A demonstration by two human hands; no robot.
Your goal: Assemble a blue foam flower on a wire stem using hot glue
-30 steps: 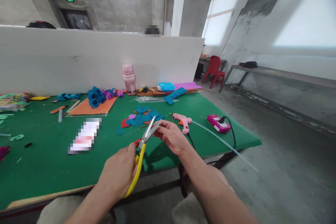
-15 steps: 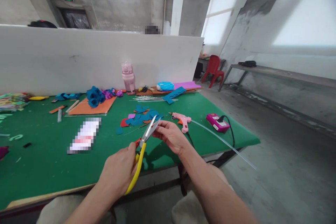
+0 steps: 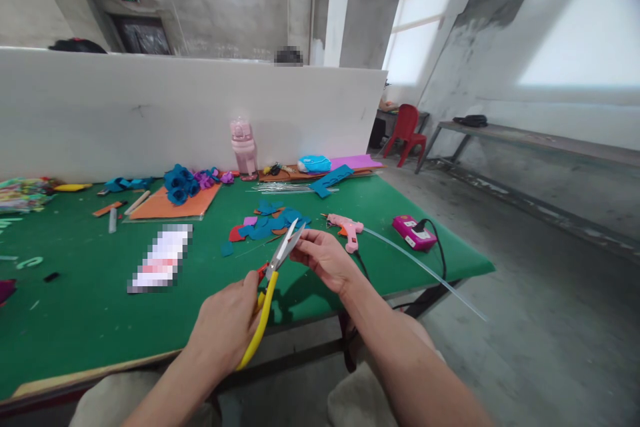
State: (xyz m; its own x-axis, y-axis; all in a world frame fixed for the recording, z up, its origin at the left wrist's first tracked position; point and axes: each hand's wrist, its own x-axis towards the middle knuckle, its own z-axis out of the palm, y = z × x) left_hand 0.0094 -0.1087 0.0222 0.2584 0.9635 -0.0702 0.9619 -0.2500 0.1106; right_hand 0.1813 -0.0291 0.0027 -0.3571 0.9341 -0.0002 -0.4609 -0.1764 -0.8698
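My left hand [image 3: 225, 321] is closed on a pair of scissors [image 3: 267, 310] with yellow handles, blades pointing up and away from me and a little apart. A small red part shows between the thumb and the scissors' pivot; I cannot tell whether it belongs to them. At the blade tips, my right hand [image 3: 325, 259] has its thumb and fingers pinched together. Whatever lies in that pinch is too small or hidden to name. Just beyond the blades lies a loose pile of blue, red and purple cut pieces [image 3: 270, 223] on the green table [image 3: 200, 303].
A pink glue gun [image 3: 350, 229] with a long clear glue stick [image 3: 425, 263] lies right of my hands, near a magenta power box [image 3: 414, 233]. Blue flower shapes [image 3: 180, 183] rest on an orange sheet [image 3: 173, 207]. A pink bottle [image 3: 243, 149] stands by the white partition [image 3: 175, 110].
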